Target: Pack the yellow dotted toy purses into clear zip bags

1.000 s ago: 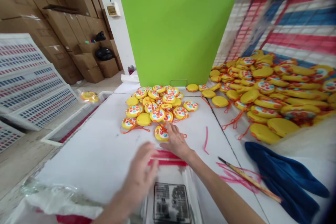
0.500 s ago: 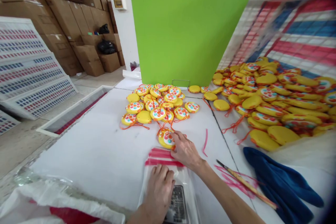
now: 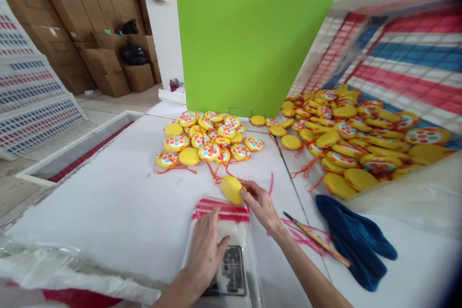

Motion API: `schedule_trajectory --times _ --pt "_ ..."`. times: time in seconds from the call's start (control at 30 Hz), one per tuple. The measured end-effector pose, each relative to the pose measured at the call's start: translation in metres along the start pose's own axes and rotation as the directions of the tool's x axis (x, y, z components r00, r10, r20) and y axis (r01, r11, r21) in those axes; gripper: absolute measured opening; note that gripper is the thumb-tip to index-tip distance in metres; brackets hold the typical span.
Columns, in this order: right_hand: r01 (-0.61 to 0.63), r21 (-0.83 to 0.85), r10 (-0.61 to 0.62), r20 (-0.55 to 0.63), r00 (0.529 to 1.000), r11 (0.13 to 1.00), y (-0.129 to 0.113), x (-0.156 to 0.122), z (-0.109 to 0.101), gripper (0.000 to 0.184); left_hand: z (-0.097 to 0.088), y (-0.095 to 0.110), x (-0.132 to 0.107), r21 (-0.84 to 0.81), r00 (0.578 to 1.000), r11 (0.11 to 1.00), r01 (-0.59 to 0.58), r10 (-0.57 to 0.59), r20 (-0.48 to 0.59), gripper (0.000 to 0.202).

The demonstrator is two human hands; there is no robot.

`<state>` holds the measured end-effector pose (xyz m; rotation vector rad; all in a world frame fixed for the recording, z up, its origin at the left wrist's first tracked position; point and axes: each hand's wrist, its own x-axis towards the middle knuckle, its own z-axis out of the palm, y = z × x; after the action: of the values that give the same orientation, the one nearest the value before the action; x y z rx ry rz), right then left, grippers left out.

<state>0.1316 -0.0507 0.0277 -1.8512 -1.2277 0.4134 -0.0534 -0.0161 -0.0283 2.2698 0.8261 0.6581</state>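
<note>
yellow toy [image 3: 231, 189] pinched by right hand [image 3: 263, 207] fingers; left hand [image 3: 205, 252], fingers spread, half hides bag [image 3: 231, 245] label.

bag [image 3: 231, 236]: lower end cut off by the bottom edge; my left hand [image 3: 205, 254] covers part of its printed label [image 3: 231, 272], print too small to read.
toy [image 3: 232, 189]: plain back toward me, patterned face hidden; my right hand [image 3: 263, 206] covers its near edge.
striped sheets [image 3: 407, 53]: blurred, cut off at right.
forearms: cut off at bottom.
</note>
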Motion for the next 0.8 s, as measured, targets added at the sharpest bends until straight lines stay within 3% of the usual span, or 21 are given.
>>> schedule_trajectory --times 0.33,0.57,0.8 --pt "0.144 -0.04 -0.142 0.05 0.989 0.989 -0.013 0.003 0.02 0.023 -0.003 0.005 0.005 -0.124 0.995 0.987 0.102 -0.103 0.002 0.073" --pt "0.243 -0.112 -0.229 0.129 0.965 0.963 -0.023 0.003 0.025 0.017 0.001 0.005 0.003 -0.202 0.986 0.97 0.136 -0.152 -0.065 0.077" --pt "0.274 -0.059 -0.256 0.208 0.944 0.96 -0.018 -0.003 0.014 0.021 -0.018 0.004 0.033 -0.192 0.998 0.981 0.04 -0.046 -0.03 0.062"
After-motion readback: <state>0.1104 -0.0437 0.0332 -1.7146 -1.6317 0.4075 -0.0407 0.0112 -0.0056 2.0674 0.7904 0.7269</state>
